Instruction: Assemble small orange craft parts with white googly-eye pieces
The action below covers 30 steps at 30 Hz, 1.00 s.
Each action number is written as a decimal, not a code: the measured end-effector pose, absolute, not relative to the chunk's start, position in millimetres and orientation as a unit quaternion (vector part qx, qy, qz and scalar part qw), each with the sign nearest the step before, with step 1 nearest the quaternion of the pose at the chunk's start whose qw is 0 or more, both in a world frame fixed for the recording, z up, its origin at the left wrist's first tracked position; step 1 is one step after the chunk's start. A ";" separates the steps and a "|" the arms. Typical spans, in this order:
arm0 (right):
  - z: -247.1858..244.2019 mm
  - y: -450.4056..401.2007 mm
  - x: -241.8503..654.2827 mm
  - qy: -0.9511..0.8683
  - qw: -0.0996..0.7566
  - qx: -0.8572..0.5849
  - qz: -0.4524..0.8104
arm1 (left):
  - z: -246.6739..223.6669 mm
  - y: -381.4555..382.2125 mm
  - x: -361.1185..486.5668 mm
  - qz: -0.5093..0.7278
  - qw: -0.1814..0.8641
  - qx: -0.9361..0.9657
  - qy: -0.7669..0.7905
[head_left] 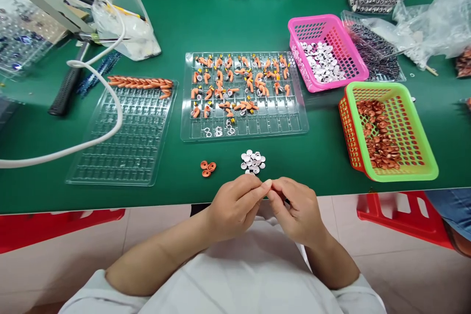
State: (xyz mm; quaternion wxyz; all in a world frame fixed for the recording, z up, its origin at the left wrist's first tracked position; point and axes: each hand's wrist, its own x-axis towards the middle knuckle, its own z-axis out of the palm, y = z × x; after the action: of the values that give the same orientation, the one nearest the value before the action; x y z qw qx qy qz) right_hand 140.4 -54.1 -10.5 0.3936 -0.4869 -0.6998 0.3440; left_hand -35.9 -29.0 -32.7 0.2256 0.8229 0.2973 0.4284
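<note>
My left hand [235, 206] and my right hand [296, 211] meet fingertip to fingertip at the table's front edge. Both are pinched closed, and whatever lies between the fingertips is too small and hidden to name. Just beyond my left hand is a small pile of white discs [253, 161]. Three copper-coloured round pieces [206, 172] lie to its left. Behind them a clear compartment tray [279, 125] holds orange curved parts with yellow bits, and some silvery rings in its front row.
A second clear tray [117, 142] at left has a row of copper pieces. A pink basket [312, 81] of white discs and a green basket [423, 157] of copper pieces stand at right. A white cable [119, 108] and hammer [68, 86] lie left; a person's leg [452, 211] shows right.
</note>
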 end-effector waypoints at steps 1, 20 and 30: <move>-11.0 -54.2 139.3 -0.703 0.394 -0.487 0.336 | -33.3 -29.2 -35.9 0.432 0.222 0.823 0.295; -12.2 -54.8 145.2 -0.728 0.408 -0.467 0.291 | -17.8 -25.6 -41.0 0.417 0.377 0.772 0.298; -21.5 -54.9 154.2 -0.793 0.414 -0.401 0.198 | -7.2 -17.0 -41.9 0.308 0.733 0.458 0.397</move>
State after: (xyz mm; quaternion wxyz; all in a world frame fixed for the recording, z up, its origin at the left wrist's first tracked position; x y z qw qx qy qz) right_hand 154.2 -54.9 -21.5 0.4144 -0.4007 -0.7927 0.1982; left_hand -41.9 -17.0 -7.2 0.7332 0.4584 0.3966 0.3082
